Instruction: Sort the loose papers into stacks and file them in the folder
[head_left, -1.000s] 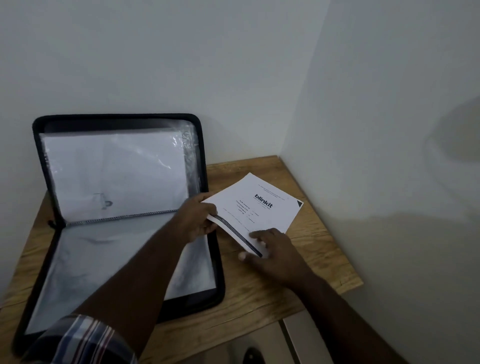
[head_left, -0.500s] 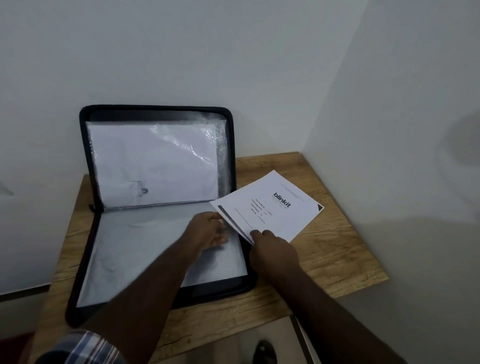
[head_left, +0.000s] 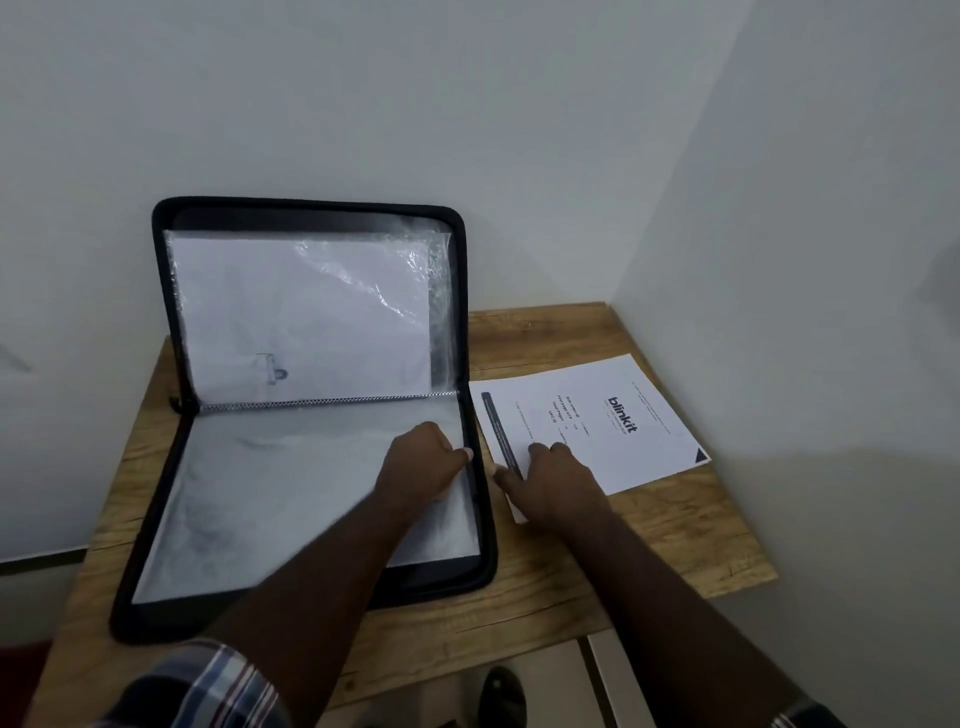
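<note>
Desk carries the open folder, its lid leaning on the wall. The paper lies flat just right of it. Your left hand pinches the sleeve edge; lift it wide. Your right hand presses the paper with relaxed fingers; slide it in squarely.

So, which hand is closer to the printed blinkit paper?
Right. The right hand rests on the near left corner of the blinkit paper, touching it. The left hand is on the folder's lower plastic sleeve, just left of the paper.

Small print on paper illegible; left hand fingertips hidden.
</note>
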